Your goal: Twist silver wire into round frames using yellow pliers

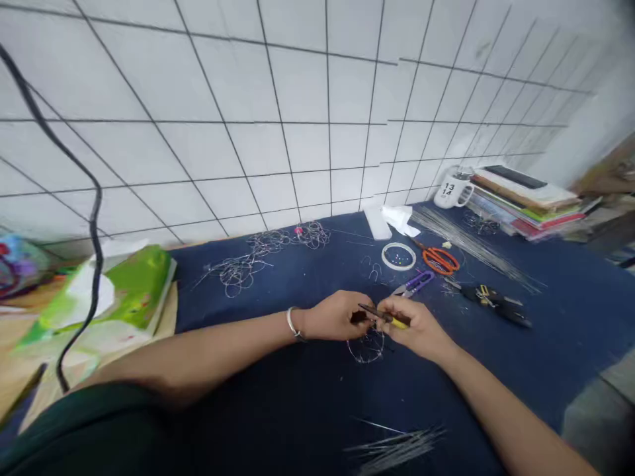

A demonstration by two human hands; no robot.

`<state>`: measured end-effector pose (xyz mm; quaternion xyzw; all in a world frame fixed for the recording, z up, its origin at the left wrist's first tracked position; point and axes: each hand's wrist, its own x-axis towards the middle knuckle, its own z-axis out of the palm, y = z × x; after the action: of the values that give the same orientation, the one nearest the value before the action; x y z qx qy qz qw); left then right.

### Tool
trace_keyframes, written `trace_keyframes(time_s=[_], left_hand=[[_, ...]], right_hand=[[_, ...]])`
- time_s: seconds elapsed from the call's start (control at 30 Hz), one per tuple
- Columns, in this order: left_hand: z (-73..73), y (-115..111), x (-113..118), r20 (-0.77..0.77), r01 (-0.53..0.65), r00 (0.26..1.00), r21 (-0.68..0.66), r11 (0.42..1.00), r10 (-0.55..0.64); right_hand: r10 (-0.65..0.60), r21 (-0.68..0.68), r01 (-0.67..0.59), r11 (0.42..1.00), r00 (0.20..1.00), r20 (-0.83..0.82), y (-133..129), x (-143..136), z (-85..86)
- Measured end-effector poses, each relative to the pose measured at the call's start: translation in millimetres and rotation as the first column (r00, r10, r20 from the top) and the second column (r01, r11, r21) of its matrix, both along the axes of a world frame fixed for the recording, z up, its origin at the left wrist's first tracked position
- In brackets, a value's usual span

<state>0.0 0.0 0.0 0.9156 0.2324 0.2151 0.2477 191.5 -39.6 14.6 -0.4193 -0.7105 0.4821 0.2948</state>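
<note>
Near the middle of the dark blue cloth [297,396], my left hand [335,316] is closed, fingers pinching a round piece of bent wire [367,347] that hangs below both hands. My right hand [411,327] is wrapped round pliers [377,313] with dark jaws and a bit of yellow handle showing. The jaws point left, toward my left fingertips. Fingers hide exactly where the pliers and wire meet. Just beyond my right hand lie purple-handled snips [417,283]. A white ring-shaped dish [398,256] holding small beads is farther back.
Orange-handled scissors [440,261] and black pliers [496,304] lie to the right. Straight wires [471,244] spread behind them, with more wires [397,449] in front. Tangled wire loops [268,248] lie back left. A mug [452,190] and stacked books [530,198] stand by the tiled wall.
</note>
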Motion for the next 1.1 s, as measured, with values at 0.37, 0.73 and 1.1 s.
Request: trace_keyframes(time_s=[0.37,0.73,1.1], left_hand=[[5.3,0.9,1.3,0.017,0.065,0.998,-0.022,0.998,-0.064],[2.2,0.1,0.2,0.0,0.022,1.0,-0.017,1.0,-0.022],[6.0,-0.3,0.0,-0.029,0.072,0.997,0.016,0.997,-0.071]], right_hand=[[-0.037,-0.005,0.037,0.999,0.993,-0.115,0.7,5.9,4.0],[-0.126,0.012,0.127,0.992,0.99,-0.06,3.5,6.1,0.7],[-0.224,0.094,0.216,0.972,0.971,0.085,10.1,4.9,-17.1]])
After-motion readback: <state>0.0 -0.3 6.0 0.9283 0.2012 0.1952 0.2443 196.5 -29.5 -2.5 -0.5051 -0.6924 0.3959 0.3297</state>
